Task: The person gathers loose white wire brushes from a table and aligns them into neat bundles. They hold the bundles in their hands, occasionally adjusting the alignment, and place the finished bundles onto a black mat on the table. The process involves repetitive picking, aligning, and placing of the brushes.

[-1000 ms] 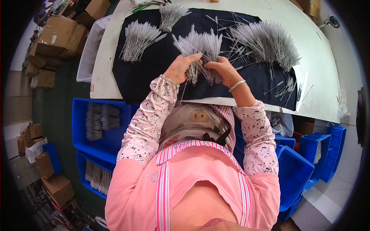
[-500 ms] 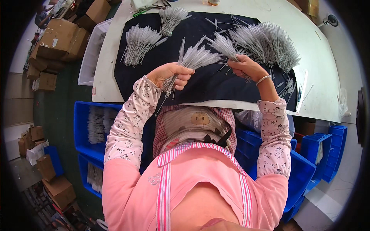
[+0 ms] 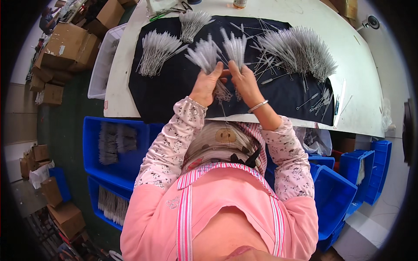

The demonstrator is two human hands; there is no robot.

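Observation:
My left hand (image 3: pixel 205 87) is closed round a bundle of thin wire brushes (image 3: pixel 203 55), white bristles up and looped wire ends hanging below. Close beside it, my right hand (image 3: pixel 246 85) grips a second bundle of the same brushes (image 3: pixel 235 48), bristles also up. Both bundles are held over the dark cloth (image 3: pixel 174 98) on the table. Straight beyond my left hand lie two brush piles, a nearer one (image 3: pixel 157 52) and a farther one (image 3: pixel 193 24). To the right of my right hand spreads a large brush heap (image 3: pixel 300 50), with loose brushes (image 3: pixel 322 101) near the cloth's right edge.
The white table (image 3: pixel 361 78) curves around the cloth. Blue bins (image 3: pixel 93 148) holding more brushes stand below its left edge, and other blue bins (image 3: pixel 333 191) at the right. A white crate (image 3: pixel 99 65) and cardboard boxes (image 3: pixel 65 43) are at the left. Pliers (image 3: pixel 186 6) lie at the far edge.
My hands have come together from apart, the left moving right and the right moving left. Both brush bundles now stand more upright, side by side.

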